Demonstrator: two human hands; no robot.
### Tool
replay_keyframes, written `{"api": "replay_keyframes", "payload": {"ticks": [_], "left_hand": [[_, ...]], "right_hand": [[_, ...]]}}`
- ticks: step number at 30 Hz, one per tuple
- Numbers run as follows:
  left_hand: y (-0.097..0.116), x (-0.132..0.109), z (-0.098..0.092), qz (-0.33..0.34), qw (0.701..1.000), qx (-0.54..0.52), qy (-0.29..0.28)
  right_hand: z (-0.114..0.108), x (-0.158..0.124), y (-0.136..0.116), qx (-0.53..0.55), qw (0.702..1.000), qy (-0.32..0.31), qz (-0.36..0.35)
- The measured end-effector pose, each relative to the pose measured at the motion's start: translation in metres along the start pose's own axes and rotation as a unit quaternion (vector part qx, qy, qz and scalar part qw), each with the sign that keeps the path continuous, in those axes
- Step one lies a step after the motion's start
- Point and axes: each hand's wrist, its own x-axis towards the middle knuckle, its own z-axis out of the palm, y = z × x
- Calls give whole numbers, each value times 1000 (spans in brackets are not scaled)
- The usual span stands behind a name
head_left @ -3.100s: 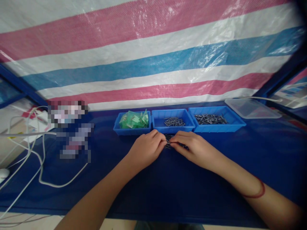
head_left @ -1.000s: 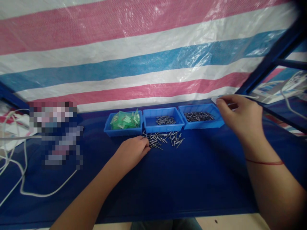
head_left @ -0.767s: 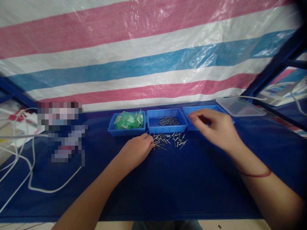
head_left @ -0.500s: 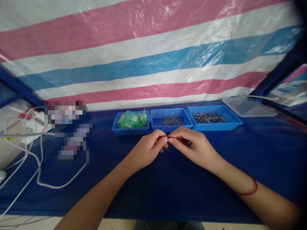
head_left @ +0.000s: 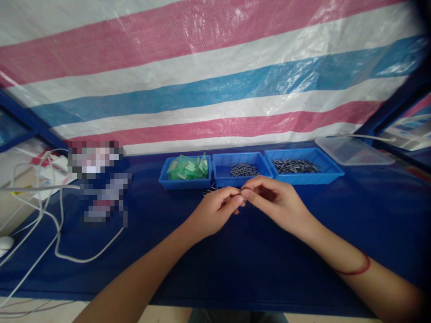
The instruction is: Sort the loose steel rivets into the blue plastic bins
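My left hand (head_left: 215, 211) and my right hand (head_left: 274, 202) meet fingertip to fingertip just above the blue table (head_left: 235, 269), in front of the middle blue bin (head_left: 241, 169). Both pinch closed on something small between them; I cannot make it out. A pile of loose metal pins (head_left: 209, 191) lies on the table under and behind the hands, mostly hidden. The middle bin holds a few pins. The right blue bin (head_left: 303, 167) holds many pins. The left blue bin (head_left: 185, 172) holds green packets.
A clear plastic lid or tray (head_left: 353, 151) sits at the back right. White cables (head_left: 57, 233) loop over the table's left side by a blurred patch. A striped tarp (head_left: 215, 80) hangs behind the bins. A blue frame post (head_left: 397, 103) stands at right.
My right hand came back from the clear tray at the far right, passed over the right bin, and joined my left hand. Both hands have risen slightly off the pin pile.
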Motion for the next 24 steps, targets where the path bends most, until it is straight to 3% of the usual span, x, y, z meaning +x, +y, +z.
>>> {"api": "replay_keyframes", "payload": {"ticks": [5, 14, 17, 21, 24], "left_hand": [[-3, 0, 2, -7, 998, 55, 10], [-5, 2, -1, 10, 998, 16, 53], [-4, 2, -2, 2, 997, 27, 65], [2, 0, -8, -3, 991, 125, 49], [4, -2, -15, 33, 962, 270, 15]], "right_hand": [[-1, -1, -2, -52, 999, -5, -10], [-6, 0, -4, -75, 997, -8, -27], [-8, 1, -5, -131, 989, -18, -69], [-21, 4, -7, -242, 958, -23, -152], [-43, 9, -4, -319, 935, 78, -136]]}}
